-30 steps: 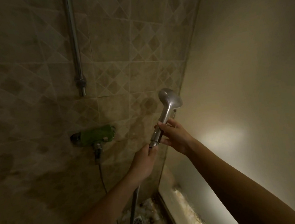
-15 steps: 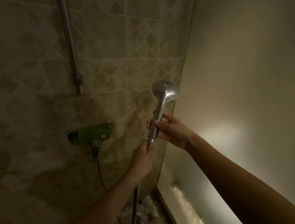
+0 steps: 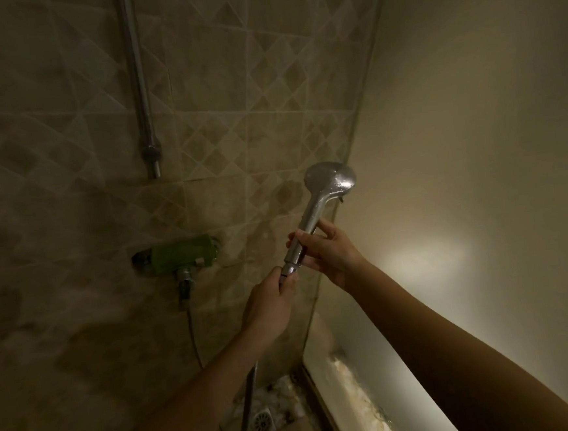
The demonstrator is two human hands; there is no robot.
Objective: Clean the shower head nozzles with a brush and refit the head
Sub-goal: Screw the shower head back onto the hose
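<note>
A chrome shower head [image 3: 329, 179] points up with its rounded back toward me, so the nozzle face is hidden. My right hand [image 3: 326, 251] grips its handle about halfway down. Just below, my left hand [image 3: 270, 301] is closed around the hose nut [image 3: 289, 273] at the handle's foot. The hose [image 3: 249, 412] hangs down from my left hand toward the floor. No brush is in view.
A green-covered mixer valve [image 3: 182, 254] sits on the tiled wall to the left, with a thin hose [image 3: 192, 331] dropping from it. A chrome riser pipe [image 3: 140, 90] runs up the wall. A floor drain [image 3: 262, 421] lies below. A plain wall [image 3: 473, 132] closes the right side.
Both hands and the shower head have barely shifted; the head sits slightly lower and more to the right in view. My grips on the handle and the hose nut are unchanged.
</note>
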